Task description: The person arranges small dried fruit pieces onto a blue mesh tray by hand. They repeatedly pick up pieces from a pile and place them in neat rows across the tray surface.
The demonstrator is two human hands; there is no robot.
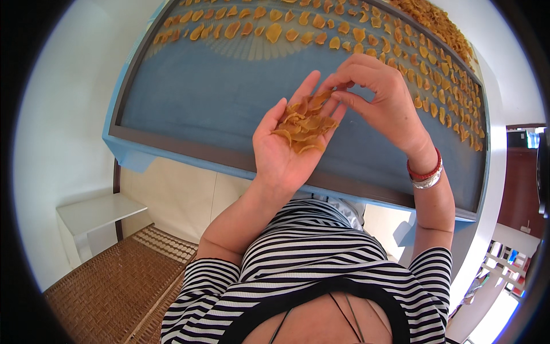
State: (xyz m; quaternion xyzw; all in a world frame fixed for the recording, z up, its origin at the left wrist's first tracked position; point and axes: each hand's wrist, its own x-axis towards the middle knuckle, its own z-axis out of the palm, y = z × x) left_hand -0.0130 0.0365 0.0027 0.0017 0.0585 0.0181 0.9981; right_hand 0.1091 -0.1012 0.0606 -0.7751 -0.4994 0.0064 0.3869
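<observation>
My left hand [279,159] is palm up and cups a small heap of thin amber-brown dried slices [303,129]. Over its fingertips, my right hand [382,96] pinches the edge of one slice [321,99] between thumb and fingers. A red cord bracelet [425,172] and a silver bangle [429,180] circle the right wrist. Both hands are above a framed mesh screen [193,99] with a dark rim. Similar slices [273,32] lie spaced in rows along its far and right parts.
A large pile of slices [438,26] lies beyond the far right rim. Blue cloth [133,157] shows under the screen's near edge. To the left are a woven rattan surface [116,284] and a small white shelf [99,213]. Dark red furniture [522,185] stands at the far right.
</observation>
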